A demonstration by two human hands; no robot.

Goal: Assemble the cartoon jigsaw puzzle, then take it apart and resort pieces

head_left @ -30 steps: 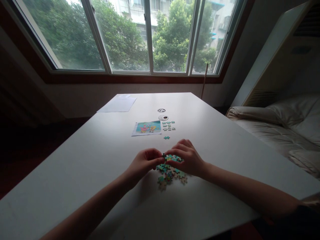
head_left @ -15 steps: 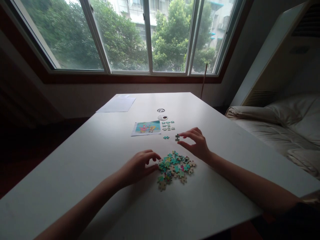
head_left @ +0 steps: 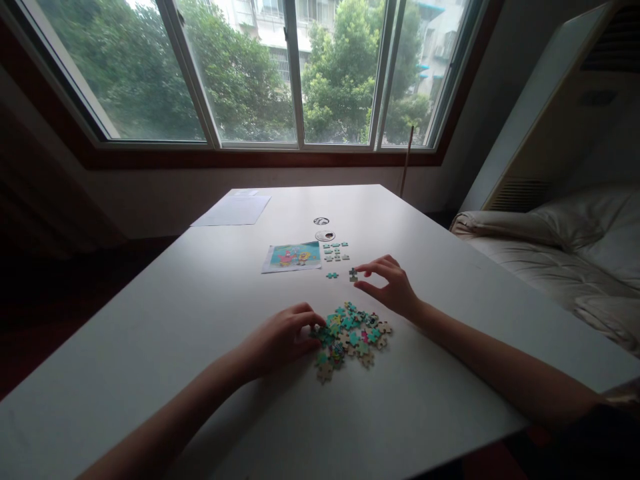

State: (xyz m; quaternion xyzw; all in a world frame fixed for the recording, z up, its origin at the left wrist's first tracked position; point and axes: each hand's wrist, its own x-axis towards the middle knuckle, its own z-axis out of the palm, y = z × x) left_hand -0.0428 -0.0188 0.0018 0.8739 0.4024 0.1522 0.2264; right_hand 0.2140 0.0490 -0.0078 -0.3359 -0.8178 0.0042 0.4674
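My right hand (head_left: pixel 390 285) pinches a jigsaw puzzle piece (head_left: pixel 353 274) between thumb and fingertips, just above or on the tabletop. Below and to the left, my left hand (head_left: pixel 290 337) reaches to the left edge of a loose pile of puzzle pieces (head_left: pixel 357 337). Its fingers are bent, with a gap between thumb and forefinger, and the tips touch the outer pieces. The pile mixes turquoise printed faces and plain tan backs. One turquoise piece (head_left: pixel 333 275) lies alone left of the piece in my right hand. Beyond it several pieces (head_left: pixel 336 252) stand in short rows.
A colourful cartoon picture sheet (head_left: pixel 293 257) lies left of the rows. Two small round items (head_left: pixel 325 236) rest farther back on the white table (head_left: pixel 175 320). White paper (head_left: pixel 233 209) lies at the far left corner. A light sofa (head_left: pixel 530 247) stands to the right.
My left hand has moved slightly right, its fingertips now over the pile's left edge. My right hand has shifted a little left with its puzzle piece.
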